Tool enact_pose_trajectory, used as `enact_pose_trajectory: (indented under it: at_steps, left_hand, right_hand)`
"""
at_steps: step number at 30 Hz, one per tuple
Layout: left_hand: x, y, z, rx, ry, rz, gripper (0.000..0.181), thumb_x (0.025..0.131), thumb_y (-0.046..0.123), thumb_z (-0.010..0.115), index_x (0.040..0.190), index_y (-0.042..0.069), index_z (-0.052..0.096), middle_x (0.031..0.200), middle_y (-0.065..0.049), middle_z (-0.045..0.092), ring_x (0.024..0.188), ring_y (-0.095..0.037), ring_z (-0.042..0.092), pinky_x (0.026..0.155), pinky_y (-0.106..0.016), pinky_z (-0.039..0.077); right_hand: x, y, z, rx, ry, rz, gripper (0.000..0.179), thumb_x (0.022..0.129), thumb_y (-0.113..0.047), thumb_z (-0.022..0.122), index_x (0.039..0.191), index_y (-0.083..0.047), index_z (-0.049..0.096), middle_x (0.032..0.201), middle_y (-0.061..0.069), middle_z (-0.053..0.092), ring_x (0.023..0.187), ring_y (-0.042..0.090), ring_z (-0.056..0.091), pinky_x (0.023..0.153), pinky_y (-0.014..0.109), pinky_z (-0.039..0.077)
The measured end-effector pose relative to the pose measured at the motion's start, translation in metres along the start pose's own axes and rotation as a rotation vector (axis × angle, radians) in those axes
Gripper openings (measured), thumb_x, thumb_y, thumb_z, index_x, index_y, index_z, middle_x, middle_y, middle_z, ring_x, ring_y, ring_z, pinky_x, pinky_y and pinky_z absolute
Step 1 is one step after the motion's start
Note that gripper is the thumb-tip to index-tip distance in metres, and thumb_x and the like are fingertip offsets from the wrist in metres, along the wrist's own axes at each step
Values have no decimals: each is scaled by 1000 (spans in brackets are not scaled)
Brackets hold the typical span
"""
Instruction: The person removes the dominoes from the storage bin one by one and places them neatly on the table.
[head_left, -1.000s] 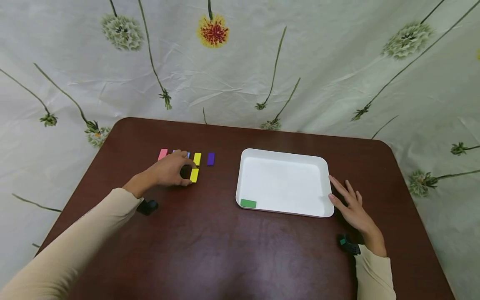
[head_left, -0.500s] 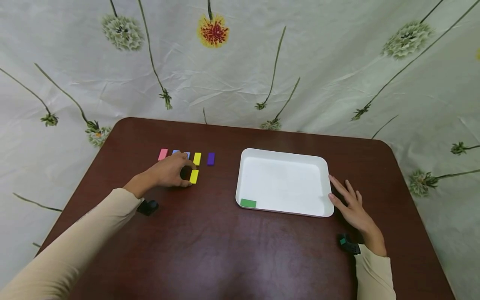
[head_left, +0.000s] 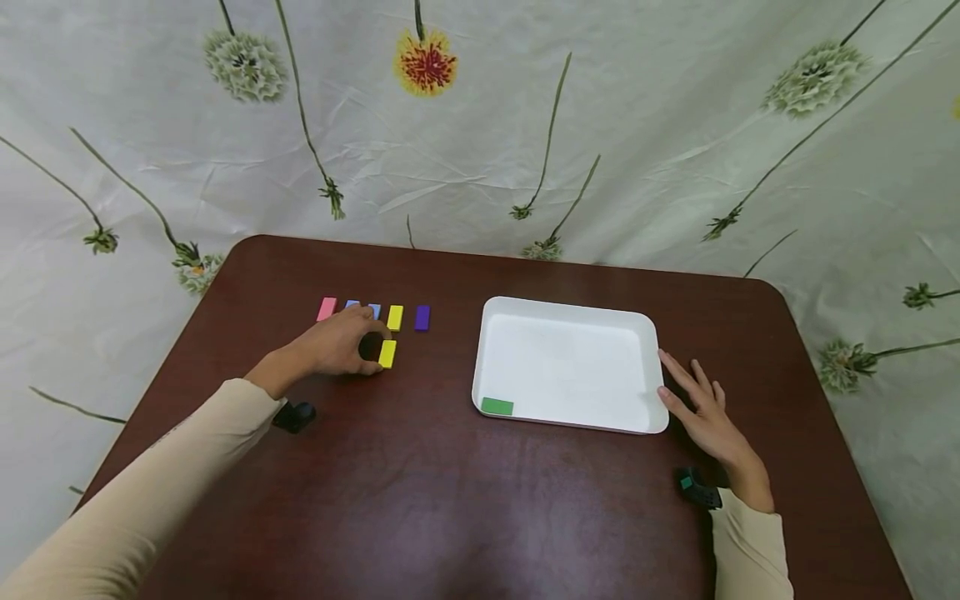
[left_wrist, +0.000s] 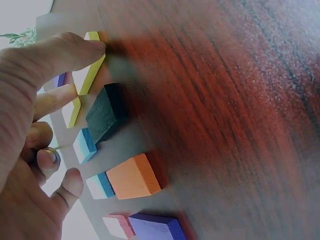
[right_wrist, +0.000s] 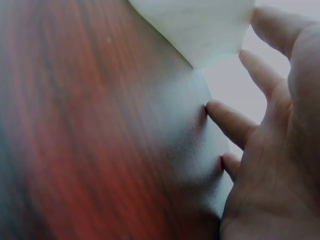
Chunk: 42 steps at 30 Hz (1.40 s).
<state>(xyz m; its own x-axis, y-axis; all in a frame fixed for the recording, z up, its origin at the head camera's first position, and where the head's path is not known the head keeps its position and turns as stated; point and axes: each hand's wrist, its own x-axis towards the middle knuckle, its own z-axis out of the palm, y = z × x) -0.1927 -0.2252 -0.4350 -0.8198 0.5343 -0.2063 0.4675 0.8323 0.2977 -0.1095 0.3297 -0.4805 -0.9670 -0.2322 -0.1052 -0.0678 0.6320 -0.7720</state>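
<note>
My left hand (head_left: 341,340) pinches a flat yellow block (head_left: 387,354) at its ends between thumb and index finger, low over the table; the other fingers stay loosely bent. Just beyond it lies a second yellow block (head_left: 395,317). Under and beside the palm, the left wrist view shows a dark block (left_wrist: 106,114), an orange block (left_wrist: 134,176) and a purple block (left_wrist: 154,228), which the hand hides in the head view. Fingers spread, my right hand (head_left: 708,421) touches the right edge of a white tray (head_left: 570,367), its other fingertips on the tabletop.
A green block (head_left: 497,407) lies in the tray's near left corner. Along the back row are a pink block (head_left: 326,308), two blue blocks, one of them a light blue block (head_left: 375,310), and a purple block (head_left: 422,317). Behind the brown table (head_left: 465,500) hangs a flowered cloth (head_left: 480,125).
The pinched yellow block has shifted very slightly toward the near side, and a little more of the blue blocks shows past the left hand. The right hand and tray stay in place.
</note>
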Motion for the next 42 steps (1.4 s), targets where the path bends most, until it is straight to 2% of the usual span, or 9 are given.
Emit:
enact_pose_trajectory:
  at_steps: [3,6,11,14,20,25,28,35,42]
  left_hand:
    - [0,2,-4,-1,12,1,46,77,29,84,117,8,72,91,-7,53,87,-22,45,70,-33,39]
    - [2,9,-14,-16,48,35,46,77,28,85,117,9,73,89,-8,52,90,-22,43,71,-33,37]
    - [13,33,-32,-73,121,178,39,79,23,86,114,12,75,83,-3,44,86,-21,38,70,-33,33]
    - [23,54,-36,-106,125,272,37,79,20,86,113,15,75,82,1,40,85,-19,35,70,-32,32]
    - [42,95,-28,-113,6,412,32,82,19,84,112,19,76,87,0,41,87,-16,34,72,-29,33]
    - [57,122,-18,-80,-105,483,28,84,18,81,112,20,76,90,-5,46,88,-17,35,76,-31,31]
    - [68,134,-13,-16,-174,514,29,85,17,80,113,24,77,94,-6,51,89,-18,37,77,-30,32]
    - [85,154,-1,130,-328,533,39,78,11,82,110,33,78,103,-3,52,97,-19,40,79,-30,36]
    - [91,161,4,203,-356,547,43,75,8,81,108,35,79,103,-1,51,99,-19,42,77,-29,36]
  right_hand:
    - [0,0,0,3,-2,0,66,104,-25,51,162,-19,18,165,23,16,149,52,-12,107,73,-19]
    - [1,0,-1,2,0,1,66,105,-27,51,162,-21,19,165,22,16,150,51,-12,107,72,-19]
    - [0,3,0,1,6,-1,65,105,-29,50,162,-23,19,166,21,15,150,51,-13,107,72,-19]
    - [0,4,0,4,6,-6,65,105,-29,50,161,-24,19,166,21,15,150,51,-13,106,73,-19]
    - [1,4,1,-2,10,-14,65,105,-29,50,161,-21,20,165,23,14,149,54,-12,105,75,-18]
    - [1,3,-1,-3,6,-7,65,105,-29,51,161,-23,20,166,21,14,149,52,-12,106,74,-18]
    - [1,3,-1,-1,6,-7,65,105,-29,51,161,-23,20,166,21,14,149,52,-12,106,74,-18]
    - [1,1,1,4,1,-7,65,104,-27,51,161,-22,20,166,21,15,150,52,-11,106,73,-18]
    - [1,3,-2,2,8,-11,64,104,-27,51,161,-23,21,166,20,16,150,51,-11,107,73,-17]
